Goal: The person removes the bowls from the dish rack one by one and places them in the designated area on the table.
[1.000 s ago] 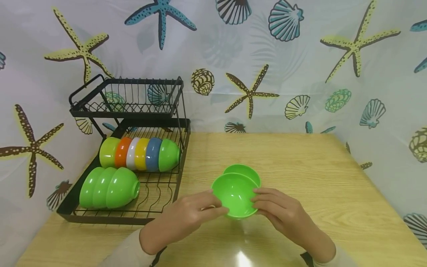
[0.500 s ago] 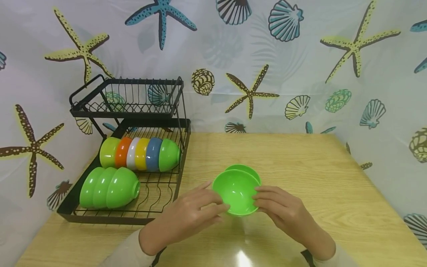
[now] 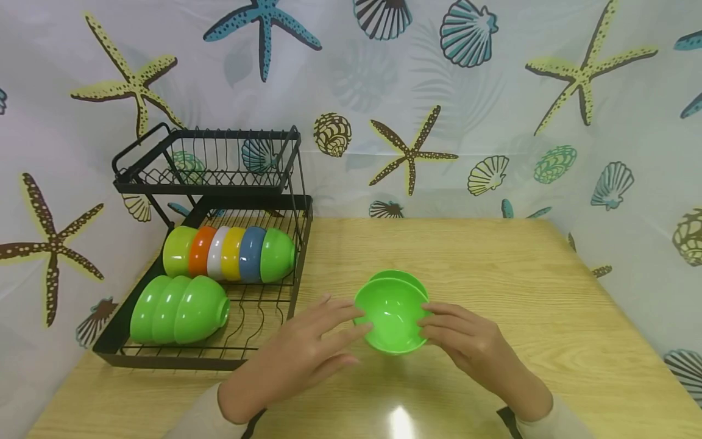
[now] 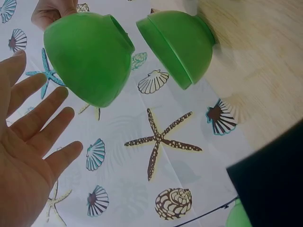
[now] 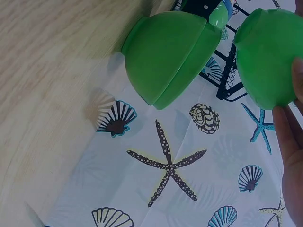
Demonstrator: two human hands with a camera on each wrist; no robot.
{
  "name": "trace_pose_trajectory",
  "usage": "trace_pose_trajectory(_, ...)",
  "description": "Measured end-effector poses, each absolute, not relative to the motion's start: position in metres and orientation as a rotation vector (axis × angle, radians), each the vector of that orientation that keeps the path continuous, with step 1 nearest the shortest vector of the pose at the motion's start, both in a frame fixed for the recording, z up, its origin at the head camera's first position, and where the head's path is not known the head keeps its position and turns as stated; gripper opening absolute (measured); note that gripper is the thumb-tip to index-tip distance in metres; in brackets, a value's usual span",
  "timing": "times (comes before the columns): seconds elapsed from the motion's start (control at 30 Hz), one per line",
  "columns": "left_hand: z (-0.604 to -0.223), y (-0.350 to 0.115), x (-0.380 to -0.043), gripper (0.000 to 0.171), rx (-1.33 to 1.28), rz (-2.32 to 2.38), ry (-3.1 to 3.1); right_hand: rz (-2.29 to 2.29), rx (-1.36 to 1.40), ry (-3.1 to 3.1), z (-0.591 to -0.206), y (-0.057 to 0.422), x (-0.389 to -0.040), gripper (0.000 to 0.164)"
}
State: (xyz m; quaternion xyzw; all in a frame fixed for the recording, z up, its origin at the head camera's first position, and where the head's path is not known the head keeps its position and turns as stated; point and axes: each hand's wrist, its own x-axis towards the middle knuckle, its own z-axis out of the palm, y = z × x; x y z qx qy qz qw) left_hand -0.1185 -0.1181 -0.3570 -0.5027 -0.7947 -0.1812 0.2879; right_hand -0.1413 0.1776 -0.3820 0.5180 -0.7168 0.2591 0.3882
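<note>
A green bowl [image 3: 392, 323] is held up above the table, its inside facing me. My right hand [image 3: 468, 338] pinches the right side of this bowl between fingers and thumb. Spread and nearly straight, the fingers of my left hand [image 3: 301, 347] lie beside its left rim; in the left wrist view the left hand [image 4: 28, 137] shows a gap to the bowl [image 4: 87, 59]. Just behind stand two nested green bowls [image 5: 163, 52] on the table, mostly hidden in the head view.
To the left a black two-tier dish rack [image 3: 170, 361] holds a row of mixed-colour bowls [image 3: 230, 253] and nested green bowls [image 3: 178, 310] on its lower tier. The wooden table [image 3: 537, 317] extends to the right. A curtain [image 3: 351, 73] printed with starfish and shells hangs behind.
My left hand has let go of the bowl's left rim and spread its fingers, drawing slightly away. The bowl has shifted slightly right in my right hand.
</note>
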Motion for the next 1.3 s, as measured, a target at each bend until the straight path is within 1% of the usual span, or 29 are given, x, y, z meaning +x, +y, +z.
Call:
trace_pose_trajectory(0.17,-0.356,-0.129,-0.119,0.047,-1.282,-0.48,-2.206,0.66,1.265,-1.871,-0.385,0.18,-0.146,0.027)
trace_pose_trajectory(0.53,-0.361,-0.149,-0.118,0.049,-1.146,-0.481,-2.391,0.605,1.054,-2.11,-0.395,0.184,-0.159,0.039)
trace_pose_trajectory(0.57,-0.362,-0.149,-0.118,0.049,-1.14,-0.478,-2.394,0.59,1.044,-2.123,-0.396,0.184,-0.16,0.034)
trace_pose_trajectory(0.67,-0.363,-0.151,-0.117,0.049,-1.13,-0.473,-2.42,0.554,1.029,-2.134,-0.399,0.183,-0.164,0.01)
trace_pose_trajectory(0.7,-0.363,-0.151,-0.116,0.049,-1.127,-0.472,-2.428,0.543,1.026,-2.137,-0.401,0.183,-0.165,0.011)
trace_pose_trajectory(0.77,-0.363,-0.152,-0.116,0.049,-1.125,-0.473,-2.444,0.53,1.02,-2.15,-0.403,0.183,-0.167,0.025)
trace_pose_trajectory(0.87,-0.363,-0.153,-0.116,0.048,-1.128,-0.469,-2.443,0.529,1.017,-2.169,-0.405,0.182,-0.168,0.031)
trace_pose_trajectory(1.3,-0.367,-0.155,-0.116,0.048,-1.132,-0.472,-2.399,0.478,1.028,-2.315,-0.409,0.177,-0.166,0.029)
